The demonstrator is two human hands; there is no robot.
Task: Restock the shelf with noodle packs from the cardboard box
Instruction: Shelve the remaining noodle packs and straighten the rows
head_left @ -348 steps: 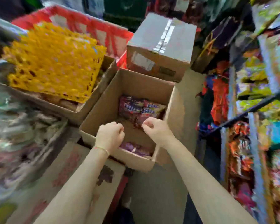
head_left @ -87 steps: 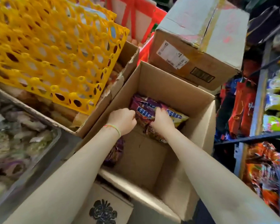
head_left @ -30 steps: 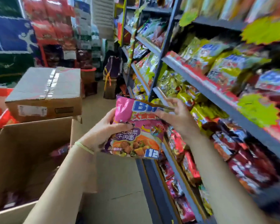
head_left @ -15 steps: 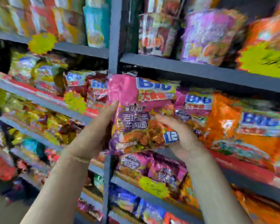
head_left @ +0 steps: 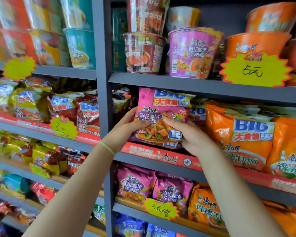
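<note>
At the middle shelf (head_left: 178,161), just right of the grey upright post (head_left: 102,82), both hands hold a pink noodle pack (head_left: 162,115) upright at the shelf's front edge. Left hand (head_left: 126,129) wraps its lower left side, thumb on the face; right hand (head_left: 190,135) curls round the lower right corner. Another pack's edge shows beneath. Orange packs (head_left: 237,134) stand close on the right; a dark gap lies left of the pack.
</note>
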